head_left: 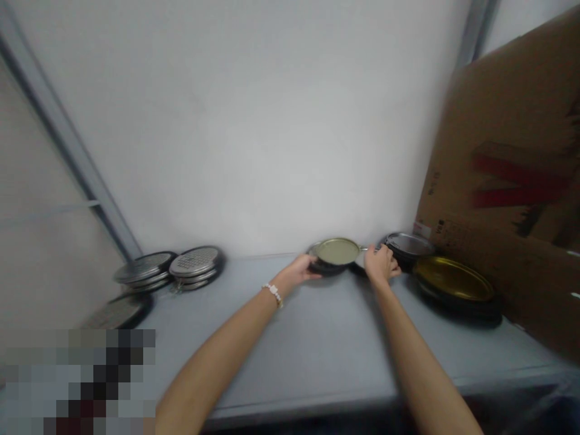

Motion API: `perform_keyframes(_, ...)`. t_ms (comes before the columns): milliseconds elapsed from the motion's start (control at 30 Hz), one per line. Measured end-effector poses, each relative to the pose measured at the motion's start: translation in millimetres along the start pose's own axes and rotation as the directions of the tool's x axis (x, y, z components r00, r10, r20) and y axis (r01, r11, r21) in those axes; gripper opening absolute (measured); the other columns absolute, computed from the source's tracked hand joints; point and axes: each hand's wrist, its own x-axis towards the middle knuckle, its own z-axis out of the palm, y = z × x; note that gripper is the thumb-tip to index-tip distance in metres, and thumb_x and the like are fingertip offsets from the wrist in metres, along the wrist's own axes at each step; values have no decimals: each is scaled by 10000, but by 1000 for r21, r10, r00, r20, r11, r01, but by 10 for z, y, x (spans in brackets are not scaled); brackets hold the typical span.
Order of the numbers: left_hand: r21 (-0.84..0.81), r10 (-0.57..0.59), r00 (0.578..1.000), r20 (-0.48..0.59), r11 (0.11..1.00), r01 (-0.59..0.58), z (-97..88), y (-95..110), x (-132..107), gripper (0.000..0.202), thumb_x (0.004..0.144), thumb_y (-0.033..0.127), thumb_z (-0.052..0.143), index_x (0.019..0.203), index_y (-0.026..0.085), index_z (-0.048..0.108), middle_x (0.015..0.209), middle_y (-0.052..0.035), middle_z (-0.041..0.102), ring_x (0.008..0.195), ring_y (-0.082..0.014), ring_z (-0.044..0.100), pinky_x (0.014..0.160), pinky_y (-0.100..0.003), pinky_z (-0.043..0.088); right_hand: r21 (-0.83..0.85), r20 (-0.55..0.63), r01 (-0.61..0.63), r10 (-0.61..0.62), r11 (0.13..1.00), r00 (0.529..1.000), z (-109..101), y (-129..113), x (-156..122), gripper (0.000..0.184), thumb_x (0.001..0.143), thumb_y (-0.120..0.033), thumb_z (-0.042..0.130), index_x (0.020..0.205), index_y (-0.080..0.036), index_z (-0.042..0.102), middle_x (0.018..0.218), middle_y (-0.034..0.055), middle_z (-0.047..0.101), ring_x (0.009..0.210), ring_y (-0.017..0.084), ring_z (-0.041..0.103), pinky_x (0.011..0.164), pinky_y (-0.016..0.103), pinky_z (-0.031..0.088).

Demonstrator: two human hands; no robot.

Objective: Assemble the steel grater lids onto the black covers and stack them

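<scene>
My left hand has its thumb and fingers closed on the left edge of a dark round dish with a pale gold top, near the wall. My right hand is to the right of it, fingers bent, at a whitish disc with a dark rim. Part of that disc is covered by the hand, and blur hides what the fingers grip. Just beyond my right hand stands a black round dish with a silvery top. A larger black dish with a shiny gold inside lies farther right.
On the left of the grey table are two stacks of silvery round plates, one by the post and one beside it. Nearer lies another dark-rimmed disc. A large cardboard box borders the right side; a white wall rises behind.
</scene>
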Motion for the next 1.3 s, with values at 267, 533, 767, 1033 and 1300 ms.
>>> perform_keyframes(267, 144, -58, 996, -73, 987, 68, -794, 14, -742, 204, 908, 214, 581, 1086, 130, 632, 598, 8, 641, 437, -121, 575, 406, -195, 458, 162, 304, 339, -374, 927, 876, 73, -194, -309, 476, 964, -363, 404, 1327, -80, 525, 1266, 211, 602, 1208, 312, 533, 1043, 441, 357)
perform_keyframes(533, 414, -41, 986, -163, 904, 106, -1264, -9, -1234, 255, 890, 339, 623, 1089, 180, 611, 640, 10, 635, 466, -130, 571, 393, -194, 418, 268, 708, 359, -436, 894, 555, 309, -297, -938, 173, 815, -172, 598, 946, -117, 697, 711, 45, 684, 653, 171, 615, 631, 258, 446)
perform_keyframes(767, 602, 114, 946, -303, 792, 97, -1414, -73, -1176, 219, 831, 267, 667, 1017, 151, 659, 686, -29, 662, 514, -149, 587, 385, -186, 399, 266, 785, 295, -384, 918, 486, 270, -325, -1000, 183, 861, -124, 496, 740, -140, 631, 498, -28, 554, 448, 114, 504, 489, 220, 365)
perform_keyframes(1033, 704, 215, 926, -309, 707, 71, -1473, -151, -1112, 247, 814, 223, 631, 1042, 148, 690, 722, -48, 709, 544, -172, 612, 425, -206, 424, 333, 721, 352, -477, 875, 503, 342, -317, -1069, 82, 783, -118, 580, 764, -148, 654, 661, 15, 667, 638, 156, 596, 600, 236, 422)
perform_keyframes(1300, 821, 315, 906, -282, 569, 58, -1547, -148, -1092, 293, 808, 195, 582, 1064, 123, 707, 897, -101, 764, 742, -218, 684, 619, -251, 516, 327, 459, 400, -514, 856, 725, 339, -258, -796, 222, 899, -231, 410, 1047, -165, 561, 984, 112, 688, 911, 239, 632, 820, 316, 472)
